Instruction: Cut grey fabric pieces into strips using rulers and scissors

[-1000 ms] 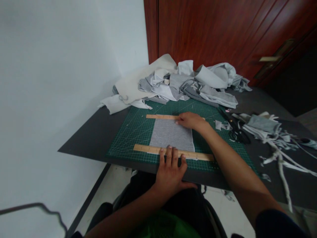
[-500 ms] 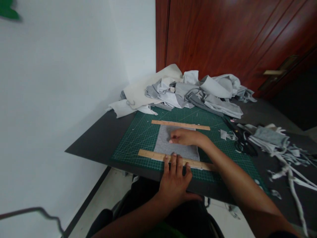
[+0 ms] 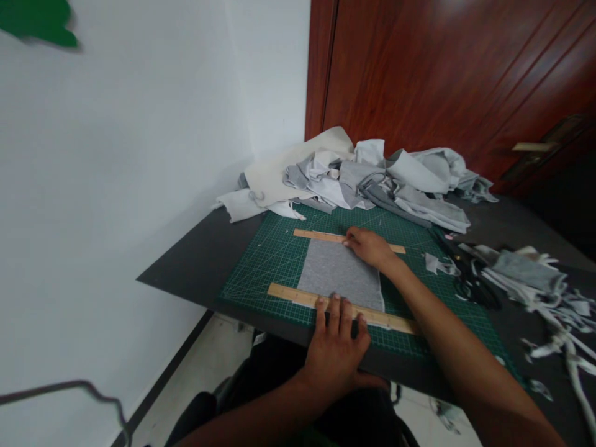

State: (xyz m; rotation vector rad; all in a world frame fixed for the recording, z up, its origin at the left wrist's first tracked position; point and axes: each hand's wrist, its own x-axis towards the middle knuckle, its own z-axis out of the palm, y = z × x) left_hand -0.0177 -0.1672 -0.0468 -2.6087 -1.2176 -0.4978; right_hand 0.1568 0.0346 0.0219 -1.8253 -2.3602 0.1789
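A grey cloth piece (image 3: 342, 273) lies flat on a green cutting mat (image 3: 261, 254) between two wooden rulers. My left hand (image 3: 336, 351) rests with fingertips spread on the near ruler (image 3: 288, 293), its thumb at the table edge. At the far ruler (image 3: 319, 235), my right hand (image 3: 370, 247) has its fingers curled together against the ruler and the cloth's upper edge. Whatever those fingers may hold is hidden. A white strip shows along the lower side of the near ruler.
Grey and white fabric (image 3: 321, 180) is heaped along the back by the wooden door (image 3: 419, 81). Black scissors (image 3: 470, 279) lie on the right, beside a pile of scraps and strips (image 3: 531, 273). A white wall (image 3: 162, 155) stands on the left.
My right hand has moved away from me, from above the middle of the cloth to the far ruler. My left hand stays on the near ruler. The whole view has shifted slightly.
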